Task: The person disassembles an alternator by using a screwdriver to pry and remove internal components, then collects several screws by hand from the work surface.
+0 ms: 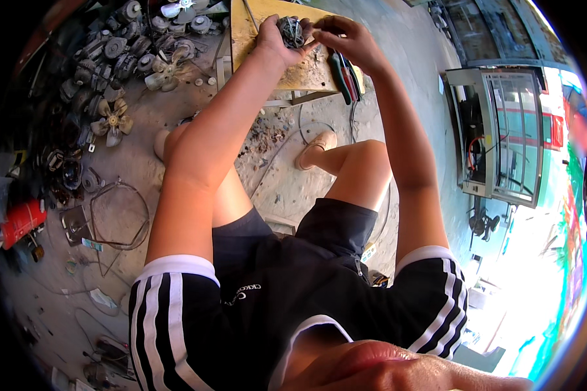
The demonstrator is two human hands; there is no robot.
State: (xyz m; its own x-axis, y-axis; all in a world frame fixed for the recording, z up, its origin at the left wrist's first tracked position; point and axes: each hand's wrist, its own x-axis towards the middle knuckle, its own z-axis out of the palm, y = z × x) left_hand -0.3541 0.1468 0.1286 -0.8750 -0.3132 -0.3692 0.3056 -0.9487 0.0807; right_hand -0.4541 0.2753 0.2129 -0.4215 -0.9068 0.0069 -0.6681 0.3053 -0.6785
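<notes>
My left hand (275, 44) holds a round, dark metal part (292, 32) with pale strands across it, like a small motor core, just above a yellow wooden table (254, 25). The fingers curl around its side and underneath it. Close by its right edge is my right hand (353, 43), thumb and fingers pinched together. What they pinch, if anything, is too small to make out. Beneath the right hand, pliers (338, 70) and another tool with a red-and-black handle (352, 83) lie at the table's right edge.
Many old motors (116, 47) and fan blades (113, 122) are piled on the floor at left. A red cylinder (23, 221) lies further down. Looped cable (120, 215) lies nearby. A glass-fronted metal cabinet (496, 133) stands at right. Dark debris (264, 138) litters the floor between my legs.
</notes>
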